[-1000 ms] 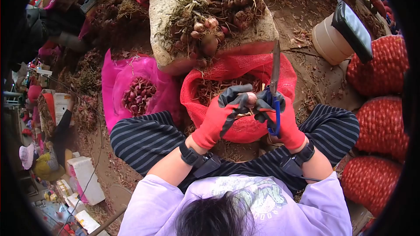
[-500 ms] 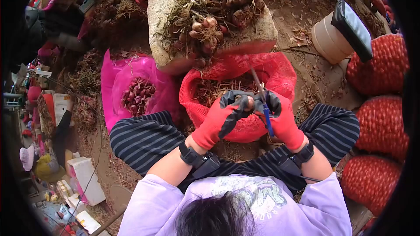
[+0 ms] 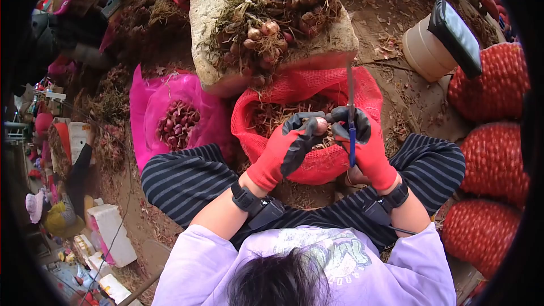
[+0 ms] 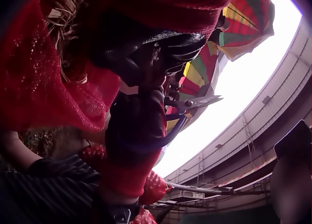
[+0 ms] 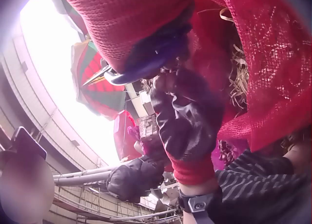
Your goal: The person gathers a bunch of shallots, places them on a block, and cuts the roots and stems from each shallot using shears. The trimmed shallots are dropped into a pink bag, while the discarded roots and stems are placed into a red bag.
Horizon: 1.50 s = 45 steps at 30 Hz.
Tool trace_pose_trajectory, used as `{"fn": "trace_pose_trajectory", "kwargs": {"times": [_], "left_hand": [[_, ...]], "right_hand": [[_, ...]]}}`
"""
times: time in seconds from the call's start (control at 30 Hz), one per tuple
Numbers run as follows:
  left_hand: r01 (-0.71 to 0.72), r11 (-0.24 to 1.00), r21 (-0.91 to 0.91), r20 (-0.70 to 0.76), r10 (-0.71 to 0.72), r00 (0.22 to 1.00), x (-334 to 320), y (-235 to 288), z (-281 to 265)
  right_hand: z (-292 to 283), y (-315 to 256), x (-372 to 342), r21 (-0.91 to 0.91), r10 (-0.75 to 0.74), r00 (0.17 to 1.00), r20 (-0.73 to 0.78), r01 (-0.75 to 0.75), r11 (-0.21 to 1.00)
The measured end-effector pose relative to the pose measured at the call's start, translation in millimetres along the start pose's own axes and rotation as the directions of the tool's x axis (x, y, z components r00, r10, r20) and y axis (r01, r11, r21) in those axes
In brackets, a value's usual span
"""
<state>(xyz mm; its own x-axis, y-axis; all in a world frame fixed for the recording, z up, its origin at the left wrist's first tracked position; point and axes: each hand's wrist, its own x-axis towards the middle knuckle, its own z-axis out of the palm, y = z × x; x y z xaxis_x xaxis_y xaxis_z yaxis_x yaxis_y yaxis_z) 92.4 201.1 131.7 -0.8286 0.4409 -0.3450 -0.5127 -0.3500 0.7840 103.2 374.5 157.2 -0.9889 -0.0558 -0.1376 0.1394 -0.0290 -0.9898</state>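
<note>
In the head view, my gloved left hand [image 3: 287,150] pinches a small pinkish bulb [image 3: 321,126] over a red mesh bag [image 3: 249,114] of dry trimmings. Beside it, my gloved right hand [image 3: 365,146] holds blue-handled scissors [image 3: 352,136], blades pointing away from me, its fingertips close to the bulb. The left wrist view shows the scissors' blades [image 4: 204,101] spread slightly, past the right hand [image 4: 134,131]. Seen from the right wrist, the left hand [image 5: 187,121] has curled fingers near the blue handle [image 5: 141,70]; the bulb is mostly hidden there.
Bunches of bulbs with dry stalks [image 3: 269,37] lie on a pale block [image 3: 207,14] beyond the bag. A pink bag [image 3: 144,119] with loose bulbs [image 3: 178,124] is at the left. At the right stand a white bucket [image 3: 425,51] and full red mesh sacks [image 3: 493,158].
The scissors swung across toward the bulb and then back to pointing straight away from me. The bulb, briefly more covered by the fingers, shows again between the hands.
</note>
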Motion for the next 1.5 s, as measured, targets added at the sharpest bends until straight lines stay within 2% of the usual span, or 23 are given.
{"fn": "trace_pose_trajectory", "kwargs": {"times": [0.03,0.1,0.13,0.23,0.33,0.4,0.43,0.47,0.53,0.67,0.73,0.8,0.93,1.0,1.03,1.13,1.2,1.23,1.3,1.33,1.4,1.47,1.5], "left_hand": [[-0.011,0.998,0.058,0.019,0.01,1.0,1,-3,-4],[0.015,0.995,-0.094,0.055,-0.01,0.998,5,-11,-8],[0.031,0.985,-0.168,0.075,-0.018,0.997,5,-14,-9],[0.016,0.992,-0.129,-0.02,-0.018,1.0,0,-14,-4],[0.038,0.986,-0.16,0.058,-0.029,0.998,-2,-11,0],[0.108,0.993,-0.054,0.163,-0.098,0.982,7,-11,-8],[0.137,0.991,0.001,0.212,-0.135,0.968,10,-10,-11],[0.137,0.989,-0.055,0.189,-0.124,0.974,9,-10,-10],[0.129,0.978,-0.166,0.141,-0.106,0.984,4,-2,0],[0.018,0.994,-0.105,0.056,-0.013,0.998,-3,17,19],[0.015,1.0,-0.01,-0.05,-0.015,0.999,0,-3,3],[0.018,1.0,-0.013,-0.064,-0.018,0.998,-1,-2,-3],[-0.1,0.994,0.053,-0.054,0.103,0.993,-1,0,-4],[-0.084,0.988,0.126,-0.055,0.091,0.994,0,-4,-9],[-0.076,0.984,0.163,-0.054,0.085,0.995,0,-5,-11],[-0.209,0.936,0.283,-0.056,0.233,0.971,-4,-7,-9],[-0.127,0.99,0.067,-0.016,0.129,0.992,-3,-8,-13],[-0.077,0.996,-0.04,0.013,0.078,0.997,-2,-7,-13],[-0.054,0.998,-0.022,0.021,0.055,0.998,-3,-2,-5],[-0.051,0.999,0.005,0.025,0.051,0.998,-5,6,-1],[-0.08,0.996,0.049,0.015,0.08,0.997,-5,9,0],[-0.146,0.986,0.082,-0.017,0.148,0.989,-2,8,-3],[-0.149,0.983,0.11,-0.009,0.151,0.989,-2,9,-3]], "right_hand": [[-1,5,0,-0.093,-0.078,0.997,0.012,0.078,0.993],[-3,20,1,-0.271,-0.226,0.972,0.056,0.233,0.934],[-4,22,1,-0.289,-0.24,0.968,0.074,0.251,0.924],[-6,26,-1,-0.489,-0.39,0.919,0.049,0.363,0.793],[-8,18,2,-0.443,-0.329,0.94,0.092,0.335,0.832],[-5,19,3,-0.116,-0.128,0.992,0.008,0.128,0.985],[-4,20,3,0.06,-0.017,1.0,-0.005,0.017,0.998],[-11,38,5,-0.01,-0.04,0.998,-0.049,0.04,0.999],[-15,28,6,0.011,-0.015,1.0,0.005,0.015,1.0],[1,1,1,0.051,0.032,0.998,0.046,-0.034,0.998],[0,12,1,-0.165,-0.164,0.986,0.034,0.168,0.972],[-2,21,2,-0.356,-0.33,0.943,0.043,0.323,0.877],[-5,20,2,-0.415,-0.292,0.953,0.088,0.301,0.858],[-5,22,2,-0.434,-0.297,0.952,0.076,0.3,0.85],[-5,20,2,-0.479,-0.329,0.94,0.094,0.332,0.812],[-6,16,1,-0.586,-0.403,0.905,0.137,0.402,0.703],[-4,18,0,-0.628,-0.431,0.891,0.143,0.419,0.656],[-4,19,3,-0.569,-0.352,0.932,0.082,0.334,0.751],[-4,27,12,-0.419,-0.172,0.985,-0.022,0.147,0.896],[-6,39,14,-0.368,-0.267,0.962,-0.06,0.227,0.902],[-14,44,14,-0.113,-0.067,0.997,-0.026,0.064,0.992],[-23,41,14,0.161,0.136,0.989,0.066,-0.145,0.976],[-22,34,14,0.167,0.112,0.991,0.068,-0.121,0.979]]}}
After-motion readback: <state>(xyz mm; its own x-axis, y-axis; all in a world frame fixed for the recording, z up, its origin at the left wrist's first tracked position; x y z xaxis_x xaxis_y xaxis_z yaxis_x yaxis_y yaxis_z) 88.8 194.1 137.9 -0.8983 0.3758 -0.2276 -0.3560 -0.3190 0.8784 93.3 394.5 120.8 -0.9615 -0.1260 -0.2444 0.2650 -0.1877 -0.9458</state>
